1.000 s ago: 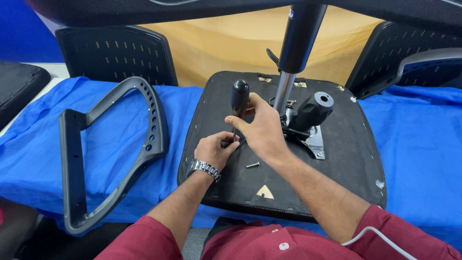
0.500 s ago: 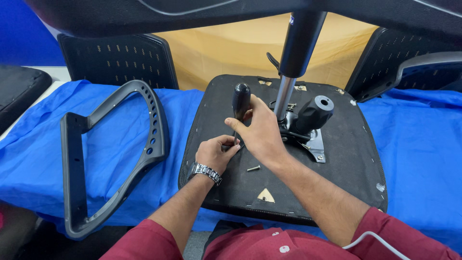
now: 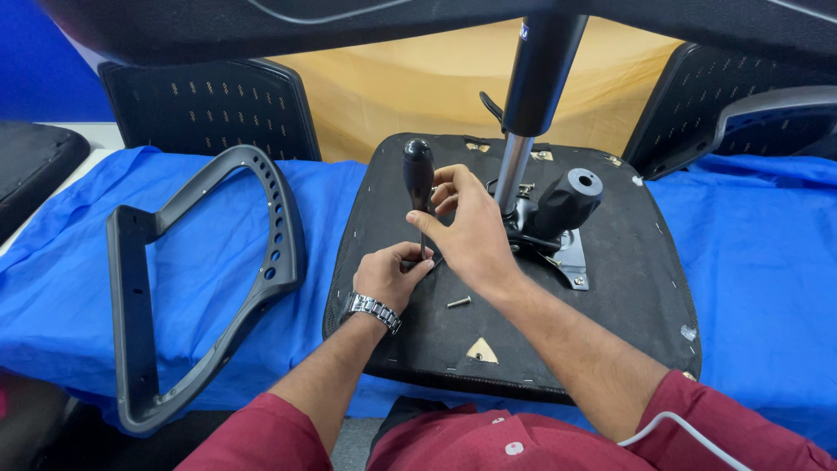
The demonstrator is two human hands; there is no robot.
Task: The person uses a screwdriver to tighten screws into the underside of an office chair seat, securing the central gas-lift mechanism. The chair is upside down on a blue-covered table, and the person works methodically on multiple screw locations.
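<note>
Your right hand (image 3: 471, 234) curls around the shaft of a black-handled screwdriver (image 3: 418, 179), fingers closed on it just below the bulbous grip, holding the tool upright over the underside of a black fabric-covered chair seat (image 3: 418, 340). Your left hand (image 3: 390, 275), a metal-link wristwatch (image 3: 372, 309) on its wrist, is pinched shut at the foot of the tool, steadying its tip against the seat. A loose silver screw (image 3: 459, 302) lies on the seat just beside that hand. To the right of your hands stands the chair's metal mechanism plate (image 3: 571, 262), with a chrome gas-lift column (image 3: 514, 170) rising from it and a black cylindrical knob (image 3: 571, 196) angled outward. The seat rests on a blue cloth (image 3: 750, 262) spread over the table, and a grey plastic armrest frame (image 3: 261, 253) lies well apart to the left.

The tool, held high on a long shaft, could tip and slip off the fastener if your pressure drifts off vertical, and the tip might jab your left fingertips or tear the fabric. The loose screw could roll off the seat if the seat is jolted.

The screwdriver's tip and whatever it meets are hidden behind your left hand, so whether a screw sits under it cannot be told. The column's upper end is cut off by the frame's top edge.
</note>
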